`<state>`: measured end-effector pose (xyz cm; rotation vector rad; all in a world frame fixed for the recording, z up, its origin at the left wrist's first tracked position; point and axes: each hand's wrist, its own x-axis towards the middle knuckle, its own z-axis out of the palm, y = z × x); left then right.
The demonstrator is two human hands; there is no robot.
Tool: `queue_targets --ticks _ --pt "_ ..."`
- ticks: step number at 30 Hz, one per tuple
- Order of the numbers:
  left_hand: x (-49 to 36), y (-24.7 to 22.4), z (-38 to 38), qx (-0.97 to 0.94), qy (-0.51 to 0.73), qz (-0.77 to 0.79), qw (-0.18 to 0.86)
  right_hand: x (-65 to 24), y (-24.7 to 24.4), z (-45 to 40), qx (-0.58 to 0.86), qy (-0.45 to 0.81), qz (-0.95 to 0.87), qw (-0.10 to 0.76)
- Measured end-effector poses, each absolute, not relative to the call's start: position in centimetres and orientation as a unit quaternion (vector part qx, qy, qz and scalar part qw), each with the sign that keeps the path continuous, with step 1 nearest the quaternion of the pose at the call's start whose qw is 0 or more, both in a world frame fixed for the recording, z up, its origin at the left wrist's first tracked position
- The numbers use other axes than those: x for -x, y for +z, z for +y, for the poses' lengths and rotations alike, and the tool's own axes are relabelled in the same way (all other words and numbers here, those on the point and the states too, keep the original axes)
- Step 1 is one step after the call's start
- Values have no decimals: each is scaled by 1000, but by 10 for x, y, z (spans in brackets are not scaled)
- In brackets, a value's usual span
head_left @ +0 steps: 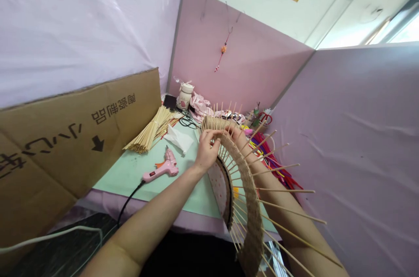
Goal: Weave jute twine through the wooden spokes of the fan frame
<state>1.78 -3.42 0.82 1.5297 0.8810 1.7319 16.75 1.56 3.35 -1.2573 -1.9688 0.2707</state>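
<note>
A half-woven basket (252,207) stands tilted in front of me, with thin wooden sticks (288,190) radiating out through a wide band of brown twisted cord. Its round base (218,183) has a pale, red-spotted face and a dark rim. At the band's upper bend, my left hand (207,149) pinches the woven edge with its thumb and fingers. My right hand (238,135) grips the same stretch from the other side, partly hidden by the band and sticks. A pink hot glue gun (165,165) lies on the table to the left of my left hand.
A bundle of wooden sticks (149,130) and a white tissue (179,139) lie behind the glue gun. A cardboard sheet (81,137) walls the left side. At the back stands a white jar (185,95). Colourful pipe cleaners (278,165) and red-handled scissors (266,117) lie right.
</note>
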Motion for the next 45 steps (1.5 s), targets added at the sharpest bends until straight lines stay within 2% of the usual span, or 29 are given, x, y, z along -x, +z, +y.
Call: queue_targets --ticks 4,11,15,18,22,27,35,45 --pt "-17 7 -32 -601 650 351 306 -167 66 24 462 4 -820 338" --pt "-14 4 -27 -648 621 361 252 -169 102 42 364 -111 -903 200" --pt "-14 2 -25 -651 622 353 253 -175 116 50 391 -143 -889 191" --pt "-15 1 -25 -656 621 347 252 -179 125 56 361 -177 -895 192" --pt "-15 0 -26 -662 613 349 253 -182 136 61 323 -253 -899 152" --pt "-15 3 -26 -666 611 356 237 -177 144 60 305 -306 -884 177" --pt "-17 3 -27 -667 605 374 223 -156 151 67 326 -241 -885 228" --pt "-17 3 -28 -674 601 372 215 -147 139 92 310 -223 -886 265"
